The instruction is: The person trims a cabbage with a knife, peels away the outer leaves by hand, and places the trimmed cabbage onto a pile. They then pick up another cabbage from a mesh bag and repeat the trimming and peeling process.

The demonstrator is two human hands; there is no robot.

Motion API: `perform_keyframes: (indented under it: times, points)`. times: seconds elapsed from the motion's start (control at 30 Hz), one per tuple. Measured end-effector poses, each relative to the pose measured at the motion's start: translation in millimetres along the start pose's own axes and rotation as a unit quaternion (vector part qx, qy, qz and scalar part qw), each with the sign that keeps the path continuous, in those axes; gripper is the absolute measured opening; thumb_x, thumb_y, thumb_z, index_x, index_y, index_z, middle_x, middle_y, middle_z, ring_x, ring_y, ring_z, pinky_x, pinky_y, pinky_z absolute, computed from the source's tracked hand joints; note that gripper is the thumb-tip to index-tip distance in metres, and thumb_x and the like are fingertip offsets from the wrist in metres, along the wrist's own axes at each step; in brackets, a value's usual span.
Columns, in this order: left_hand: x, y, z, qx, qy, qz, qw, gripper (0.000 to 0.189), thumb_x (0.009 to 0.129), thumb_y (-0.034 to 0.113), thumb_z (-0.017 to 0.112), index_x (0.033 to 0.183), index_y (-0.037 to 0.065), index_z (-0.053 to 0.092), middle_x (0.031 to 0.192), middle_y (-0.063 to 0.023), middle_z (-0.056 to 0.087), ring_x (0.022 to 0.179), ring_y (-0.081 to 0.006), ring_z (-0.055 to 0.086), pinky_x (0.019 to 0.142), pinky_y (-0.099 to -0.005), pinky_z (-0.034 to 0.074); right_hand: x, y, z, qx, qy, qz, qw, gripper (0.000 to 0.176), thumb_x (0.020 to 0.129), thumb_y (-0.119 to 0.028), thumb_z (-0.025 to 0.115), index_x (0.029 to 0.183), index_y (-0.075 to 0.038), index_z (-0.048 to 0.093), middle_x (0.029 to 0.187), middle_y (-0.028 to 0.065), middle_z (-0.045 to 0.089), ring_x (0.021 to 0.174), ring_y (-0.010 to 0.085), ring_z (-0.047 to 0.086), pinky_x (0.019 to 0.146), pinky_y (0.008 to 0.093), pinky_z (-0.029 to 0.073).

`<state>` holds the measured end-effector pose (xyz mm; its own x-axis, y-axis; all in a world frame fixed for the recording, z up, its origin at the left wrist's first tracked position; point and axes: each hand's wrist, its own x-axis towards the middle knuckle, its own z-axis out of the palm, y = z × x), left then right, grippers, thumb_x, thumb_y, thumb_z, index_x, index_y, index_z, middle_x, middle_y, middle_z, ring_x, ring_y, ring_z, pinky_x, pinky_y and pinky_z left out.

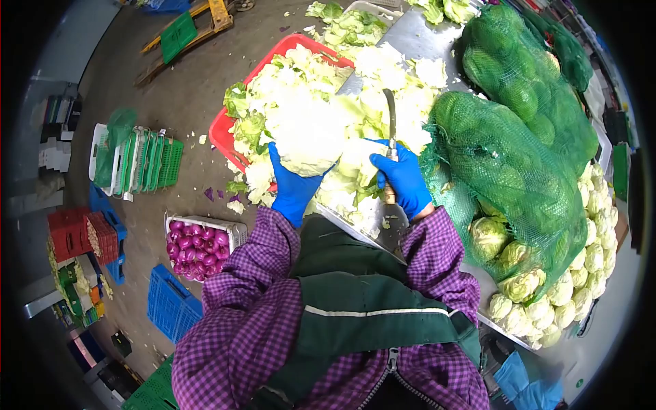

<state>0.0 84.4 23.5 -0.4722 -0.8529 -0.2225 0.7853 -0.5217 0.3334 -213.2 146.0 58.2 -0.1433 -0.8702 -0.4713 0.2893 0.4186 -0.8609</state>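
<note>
My left hand (294,191), in a blue glove, cups a pale cabbage (304,143) from below and the near side. The cabbage is washed out by bright light. In my gloved right hand (404,179) is a knife (391,113) with a curved dark blade pointing away from me and a wooden handle. Loose pale cabbage leaves (355,160) lie between my hands, right by the fingers of the right one. Behind the cabbage stands a red crate (220,137) heaped with leaves.
Green mesh sacks of cabbages (499,147) lie on the metal table (417,34) to my right. Trimmed cabbages (560,290) are piled beyond them. On the floor at left are a crate of purple onions (198,247), a blue crate (171,304) and green crates (160,160).
</note>
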Motion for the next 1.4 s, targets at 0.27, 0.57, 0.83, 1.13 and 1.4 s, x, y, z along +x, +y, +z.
perform_keyframes:
  times: [0.27,0.57,0.83,1.13,1.4]
  points:
    - [1,-12,11,-0.22,0.066,-0.076,0.97,0.074,0.09,0.059,0.042,0.143,0.01,0.031,0.143,-0.0148,0.038,0.129,-0.0343,0.041,0.104,-0.0535,0.036,2,-25,13,-0.023,-0.006,-0.027,0.999,0.063,0.084,-0.024,0.069,0.138,-0.004,0.043,0.106,0.0026,0.06,0.055,0.0067,0.05,0.047,0.0207,0.042]
    - [5,5,11,0.147,-0.18,-0.021,0.972,0.063,0.091,0.044,0.055,0.139,0.008,0.035,0.138,-0.015,0.044,0.121,-0.0286,0.049,0.104,-0.0445,0.04,6,-20,27,-0.034,-0.01,-0.014,0.999,0.049,0.08,-0.025,0.074,0.118,0.001,0.057,0.088,0.0034,0.065,0.056,0.0064,0.051,0.047,0.0211,0.042]
    - [6,-18,-9,0.045,0.079,-0.072,0.993,0.065,0.093,0.05,0.042,0.144,0.013,0.03,0.144,-0.0145,0.037,0.129,-0.0319,0.041,0.103,-0.0501,0.037,2,8,29,-0.208,0.094,-0.244,0.943,0.066,0.075,-0.028,0.078,0.128,0.001,0.05,0.12,0.0154,0.06,0.104,0.0234,0.061,0.084,0.0326,0.05]
    - [-1,-27,16,0.32,0.121,0.133,0.93,0.072,0.078,0.004,0.068,0.139,0.007,0.031,0.132,-0.0115,0.044,0.121,-0.0214,0.045,0.102,-0.0351,0.038,9,15,30,-0.26,0.151,-0.241,0.923,0.031,0.076,-0.022,0.071,0.101,-0.005,0.064,0.087,0.0134,0.068,0.073,0.0268,0.066,0.067,0.0328,0.053]
    - [-3,-18,-2,0.372,0.088,0.129,0.915,0.077,0.072,0.002,0.073,0.139,0.007,0.035,0.134,-0.0097,0.043,0.123,-0.0207,0.043,0.104,-0.0346,0.037,16,28,-12,-0.282,0.201,-0.178,0.921,0.024,0.076,-0.022,0.071,0.089,-0.002,0.065,0.083,0.0144,0.068,0.073,0.0274,0.066,0.068,0.0356,0.052]
